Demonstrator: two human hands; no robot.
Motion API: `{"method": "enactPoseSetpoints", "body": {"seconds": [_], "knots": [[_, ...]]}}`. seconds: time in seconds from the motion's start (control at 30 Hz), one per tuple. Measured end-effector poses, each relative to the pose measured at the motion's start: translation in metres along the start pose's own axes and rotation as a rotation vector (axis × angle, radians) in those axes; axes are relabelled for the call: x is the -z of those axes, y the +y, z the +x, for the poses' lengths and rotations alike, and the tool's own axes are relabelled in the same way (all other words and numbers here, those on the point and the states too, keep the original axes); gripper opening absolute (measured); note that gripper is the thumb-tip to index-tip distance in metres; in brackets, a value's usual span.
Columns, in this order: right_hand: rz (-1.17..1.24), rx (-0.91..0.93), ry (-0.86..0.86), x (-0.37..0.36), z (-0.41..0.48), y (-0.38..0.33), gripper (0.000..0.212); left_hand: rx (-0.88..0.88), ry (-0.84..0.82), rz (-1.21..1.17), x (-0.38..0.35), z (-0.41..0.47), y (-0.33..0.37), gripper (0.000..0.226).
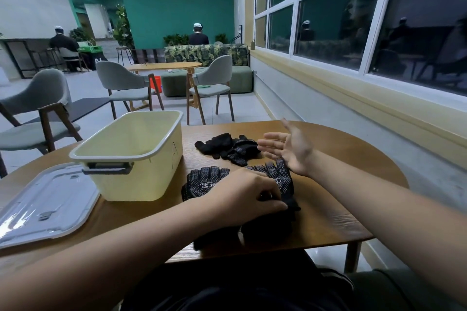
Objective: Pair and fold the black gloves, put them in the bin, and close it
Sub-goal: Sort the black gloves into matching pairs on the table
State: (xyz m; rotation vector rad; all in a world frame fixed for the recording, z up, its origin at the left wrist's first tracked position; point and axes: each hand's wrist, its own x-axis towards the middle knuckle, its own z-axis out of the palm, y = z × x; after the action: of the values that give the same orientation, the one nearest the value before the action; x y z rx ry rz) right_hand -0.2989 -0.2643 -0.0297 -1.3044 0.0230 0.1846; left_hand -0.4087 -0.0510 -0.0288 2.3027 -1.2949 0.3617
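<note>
A person seated at a round wooden table [328, 212] works on black gloves beside a window. The left hand [247, 194] lies on the near gloves [206, 179], two dotted gloves side by side at the table's front edge, palms up, fingers pointing away. Its fingers are curled and clamped on the dark fabric of the glove on the right. The right hand [290, 151] hangs in the air just above that glove's fingertips, palm turned left, fingers straight and spread apart, holding nothing. The far gloves [227, 149] lie in a loose heap further back on the table, near the right hand and apart from the near gloves. The pale yellow bin [141, 177] stands uncovered to the left of the gloves, no glove visible in the part of its inside that shows. Its clear lid [48, 204] lies flat on the table to the left of the bin. Behind, grey chairs [121, 83] ring another table, and two people sit facing away.
</note>
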Motion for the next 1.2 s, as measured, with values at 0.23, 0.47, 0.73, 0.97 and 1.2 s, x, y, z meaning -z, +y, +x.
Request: {"method": "enactPoseSetpoints", "body": {"seconds": [0.23, 0.47, 0.73, 0.97, 1.2], "knots": [[-0.21, 0.091, 0.154, 0.025, 0.005, 0.02, 0.062, 0.153, 0.087, -0.021, 0.012, 0.016, -0.03, 0.015], [-0.347, 0.245, 0.352, 0.042, 0.01, 0.057, 0.04, 0.422, 0.136, 0.036, 0.017, 0.034, -0.1, 0.006], [-0.591, 0.308, 0.422, 0.038, 0.0, 0.06, 0.033, 0.501, -0.021, 0.191, 0.0, 0.06, -0.149, 0.035], [-0.762, 0.335, 0.457, 0.037, -0.004, 0.064, 0.031, 0.518, -0.233, 0.32, -0.018, 0.088, -0.153, 0.068], [-0.837, 0.333, 0.459, 0.035, -0.007, 0.061, 0.03, 0.578, -0.367, 0.371, -0.029, 0.105, -0.148, 0.057]]}}
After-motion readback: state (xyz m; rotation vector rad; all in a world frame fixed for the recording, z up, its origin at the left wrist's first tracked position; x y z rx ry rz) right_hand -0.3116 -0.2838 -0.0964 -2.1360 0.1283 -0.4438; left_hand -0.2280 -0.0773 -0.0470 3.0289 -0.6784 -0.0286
